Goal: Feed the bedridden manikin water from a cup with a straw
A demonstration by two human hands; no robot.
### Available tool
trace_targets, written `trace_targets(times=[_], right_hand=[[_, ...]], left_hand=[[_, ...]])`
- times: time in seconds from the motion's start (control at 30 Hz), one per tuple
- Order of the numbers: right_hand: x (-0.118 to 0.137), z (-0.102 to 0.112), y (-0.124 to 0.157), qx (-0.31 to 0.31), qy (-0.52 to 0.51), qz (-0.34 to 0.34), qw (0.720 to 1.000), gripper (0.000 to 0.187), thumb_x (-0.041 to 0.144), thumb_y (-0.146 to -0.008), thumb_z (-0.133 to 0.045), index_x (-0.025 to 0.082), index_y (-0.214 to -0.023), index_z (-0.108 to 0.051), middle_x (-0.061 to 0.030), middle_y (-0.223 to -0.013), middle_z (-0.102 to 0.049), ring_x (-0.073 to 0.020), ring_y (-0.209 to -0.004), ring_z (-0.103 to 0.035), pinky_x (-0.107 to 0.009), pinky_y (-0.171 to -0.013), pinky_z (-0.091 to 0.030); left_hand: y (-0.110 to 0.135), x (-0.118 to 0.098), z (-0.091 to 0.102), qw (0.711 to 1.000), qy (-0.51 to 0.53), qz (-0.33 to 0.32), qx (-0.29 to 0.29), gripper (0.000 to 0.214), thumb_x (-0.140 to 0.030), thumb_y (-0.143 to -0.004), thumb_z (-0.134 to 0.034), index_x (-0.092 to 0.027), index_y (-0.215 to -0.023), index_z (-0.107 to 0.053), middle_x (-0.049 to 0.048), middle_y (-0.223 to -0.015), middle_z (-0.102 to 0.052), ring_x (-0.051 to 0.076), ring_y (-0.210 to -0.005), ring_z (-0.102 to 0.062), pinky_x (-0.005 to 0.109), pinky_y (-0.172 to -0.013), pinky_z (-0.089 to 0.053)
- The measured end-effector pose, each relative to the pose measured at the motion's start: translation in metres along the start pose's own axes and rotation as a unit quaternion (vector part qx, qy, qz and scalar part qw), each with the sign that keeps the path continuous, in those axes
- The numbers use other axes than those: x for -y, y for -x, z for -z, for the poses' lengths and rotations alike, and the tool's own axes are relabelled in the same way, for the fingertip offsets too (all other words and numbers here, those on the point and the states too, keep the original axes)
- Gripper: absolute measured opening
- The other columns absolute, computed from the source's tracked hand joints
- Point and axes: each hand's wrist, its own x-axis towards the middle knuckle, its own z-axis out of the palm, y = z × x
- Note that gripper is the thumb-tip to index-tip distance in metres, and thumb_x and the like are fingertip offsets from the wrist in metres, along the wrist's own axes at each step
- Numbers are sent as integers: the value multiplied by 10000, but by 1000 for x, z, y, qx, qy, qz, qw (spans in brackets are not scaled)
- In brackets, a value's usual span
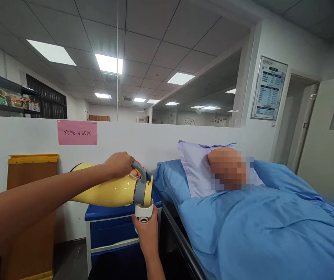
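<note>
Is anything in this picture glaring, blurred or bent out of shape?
Head view: ceiling lights glare white; the yellow flask shows bright highlights; coarse squares obscure part of the head on the pillow; the framed notice leans, probably from lens distortion.

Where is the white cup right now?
In the head view, the white cup is below and slightly left of the picture's centre, held in the right hand, just under the lid end of the tilted yellow jug.
</note>
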Motion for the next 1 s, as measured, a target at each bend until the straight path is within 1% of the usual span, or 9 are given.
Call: trace_targets(times=[0.1, 0.2, 0.27, 0.4, 0.5, 0.57, 0.67, 0.87, 1.0], right_hand=[[-2, -2, 2, -10, -4, 14, 1000, 638, 291, -631, -767, 184, -1220, -546, -80, -1028, -684, -257, -895, -650, -331, -741, -513], [-2, -6, 4, -5, -19, -2, 1000, 630, 306, -650, -750, 202, -1228, -522, -65, -1033, -677, -250, -904, -647, -338, -771, -509], [-3, -9, 6, -18, -23, -6, 1000, 639, 316, -638, -753, 217, -1224, -519, -56, -1042, -673, -251, -913, -643, -339, -778, -503], [-5, -14, 9, -27, -28, -3, 999, 635, 336, -622, -759, 231, -1205, -529, -42, -1012, -676, -245, -881, -640, -321, -730, -501], [-4, -13, 10, -24, -42, -7, 999, 626, 349, -630, -761, 228, -1195, -521, -33, -967, -683, -232, -827, -643, -314, -706, -504], [-2, -10, 10, -9, -44, -6, 999, 619, 348, -635, -768, 222, -1188, -519, -33, -950, -689, -227, -803, -644, -315, -701, -506], [0, -8, 11, -2, -39, 3, 999, 604, 340, -636, -778, 213, -1173, -532, -37, -942, -696, -224, -788, -646, -311, -685, -508], [-7, -14, 9, -37, -40, -12, 998, 626, 360, -607, -784, 213, -1157, -522, -34, -929, -689, -235, -801, -653, -320, -684, -504], [-10, -14, 9, -6, -34, -26, 999, 644, 345, -612, -779, 194, -1171, -497, -61, -968, -690, -251, -844, -659, -340, -717, -513]], left_hand=[[-1, -2, 2, 1000, -5, -14, 3, 304, -405, -823, -482, -200, -799, -705, 135, -790, -699, 266, -706, -643, 326, -567, -392], [-4, -3, 7, 1000, -19, -18, 8, 288, -373, -827, -480, -190, -818, -702, 138, -813, -696, 254, -715, -645, 325, -596, -423], [-5, -4, 10, 999, -29, -25, 15, 263, -344, -820, -488, -189, -823, -701, 137, -821, -694, 252, -726, -648, 329, -619, -441], [-5, -10, 17, 998, -44, -47, 25, 251, -296, -807, -484, -182, -828, -706, 144, -813, -691, 273, -729, -657, 348, -612, -454], [-6, -14, 19, 997, -49, -53, 36, 247, -272, -797, -490, -177, -837, -714, 149, -815, -693, 273, -724, -661, 351, -611, -464], [-7, -15, 20, 996, -51, -55, 42, 247, -266, -795, -495, -176, -840, -720, 154, -824, -696, 274, -736, -662, 353, -619, -470], [-9, -15, 20, 996, -56, -54, 48, 253, -258, -799, -494, -175, -846, -728, 160, -830, -697, 279, -749, -663, 353, -616, -473], [-12, -17, 19, 995, -59, -60, 53, 261, -266, -806, -498, -174, -861, -736, 157, -855, -702, 271, -774, -660, 355, -651, -483], [-15, -18, 15, 993, -66, -72, 63, 249, -278, -805, -512, -181, -851, -737, 151, -833, -701, 266, -757, -658, 345, -635, -477]])
